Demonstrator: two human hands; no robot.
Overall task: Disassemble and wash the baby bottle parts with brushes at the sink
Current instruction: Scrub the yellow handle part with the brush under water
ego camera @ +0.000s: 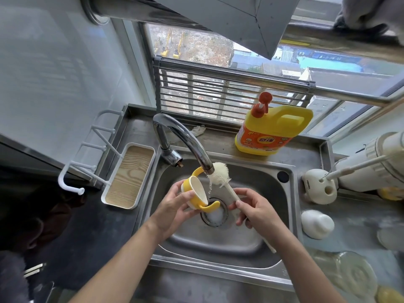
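Now my left grip (175, 206) clasps the yellow bottle collar (196, 191) over the drain (215, 217), with its wide cream mouth turned right and a little up. My right grip (251, 209) is clenched around the handle of the brush (219, 176). Its long axis runs from low right to high left, and the bristle head is under the tap (185, 138). The head lies just beside the mouth, so I judge a short push leftward enters it. The spout is close above; the sink (262, 182) gives room below.
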